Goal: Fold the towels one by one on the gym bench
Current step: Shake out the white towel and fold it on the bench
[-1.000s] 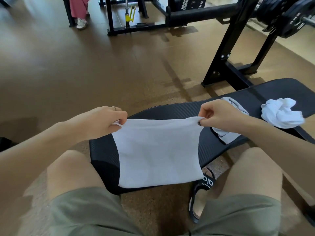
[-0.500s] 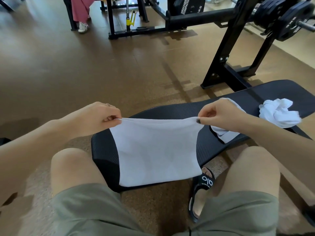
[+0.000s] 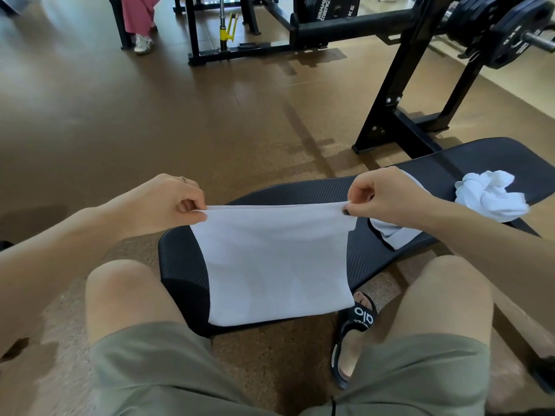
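- Over the near end of the counter (image 3: pixel 345 253), seen from the head camera, a white towel (image 3: pixel 276 262) hangs stretched between both hands, its top edge running left to right and the cloth falling straight down toward the person's knees.
- Left hand (image 3: pixel 159 202): the fingers (image 3: pixel 192 207) are curled in, thumb pressed against them, pinching the towel's upper left corner. A ring shows on one finger.
- Right hand (image 3: pixel 387 196): the fingers (image 3: pixel 356 211) are likewise curled tight, with the thumb closing on the upper right corner; a dark nail shows at the pinch.
- The top edge looks doubled, as if two layers are held together, though the fold is too fine to be sure.
- The towel is slightly wider than it is tall as held, so its long axis lies across the counter's width, level between the two hands. Its lower edge reaches the counter's near end and drapes just past the front lip.
- Beneath the right wrist, a second towel (image 3: pixel 393 235) lies flat on the counter, mostly hidden by the hand and forearm.
- Farther right, well apart from the held towel, a crumpled towel (image 3: pixel 492 193) sits bunched on the counter's surface.
- Below, the person's bare knees and green shorts (image 3: pixel 414 373) straddle the counter, and a black sandal (image 3: pixel 357 322) rests on the brown floor (image 3: pixel 150 115).
- Beyond stand a black rack (image 3: pixel 399 94) and weight plates (image 3: pixel 504 31).
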Demonstrator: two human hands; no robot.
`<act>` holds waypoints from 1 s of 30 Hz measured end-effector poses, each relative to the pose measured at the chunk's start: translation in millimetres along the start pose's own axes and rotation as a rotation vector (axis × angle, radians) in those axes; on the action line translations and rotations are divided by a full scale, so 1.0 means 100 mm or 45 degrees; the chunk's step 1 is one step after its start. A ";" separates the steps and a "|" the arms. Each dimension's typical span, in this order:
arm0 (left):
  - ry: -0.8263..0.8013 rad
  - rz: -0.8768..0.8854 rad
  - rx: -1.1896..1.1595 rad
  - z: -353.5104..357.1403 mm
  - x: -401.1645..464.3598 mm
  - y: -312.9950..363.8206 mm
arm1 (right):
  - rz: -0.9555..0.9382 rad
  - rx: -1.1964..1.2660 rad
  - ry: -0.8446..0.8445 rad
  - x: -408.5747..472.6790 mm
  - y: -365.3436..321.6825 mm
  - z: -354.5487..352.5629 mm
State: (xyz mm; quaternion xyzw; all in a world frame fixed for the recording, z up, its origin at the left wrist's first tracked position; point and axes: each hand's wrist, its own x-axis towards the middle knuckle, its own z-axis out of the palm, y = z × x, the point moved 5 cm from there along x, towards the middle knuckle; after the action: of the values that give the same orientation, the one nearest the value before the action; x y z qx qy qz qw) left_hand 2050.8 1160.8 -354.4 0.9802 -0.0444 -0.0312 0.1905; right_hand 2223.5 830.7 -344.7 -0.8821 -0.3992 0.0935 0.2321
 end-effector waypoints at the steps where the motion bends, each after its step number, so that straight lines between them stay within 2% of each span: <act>1: 0.003 -0.006 -0.001 0.00 0.00 -0.01 | 0.000 0.020 0.007 0.00 0.00 0.00; 9: 0.011 -0.005 0.032 -0.07 0.04 -0.03 | -0.053 -0.006 0.039 0.11 0.00 -0.08; 15: -0.040 0.065 0.138 -0.01 0.12 0.01 | -0.234 -0.263 0.077 0.16 -0.04 -0.16; 19: -0.205 0.133 0.349 0.19 0.12 0.03 | -0.415 -0.419 0.090 0.12 -0.06 -0.13; 23: -0.196 0.148 0.543 0.21 0.10 0.07 | -0.641 -0.747 0.011 0.02 -0.14 0.02; 26: -0.132 0.104 0.485 0.12 0.08 0.05 | -0.635 -0.857 -0.068 -0.03 -0.14 0.09; 30: -0.046 0.077 0.278 -0.01 0.05 0.05 | -0.560 -0.764 -0.127 -0.05 -0.11 0.10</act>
State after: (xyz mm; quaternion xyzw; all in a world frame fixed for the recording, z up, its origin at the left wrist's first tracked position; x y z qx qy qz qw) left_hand 2055.1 1156.4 -352.0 0.9926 -0.0806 -0.0380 0.0827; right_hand 2209.2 836.5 -347.8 -0.7983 -0.5997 -0.0369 -0.0420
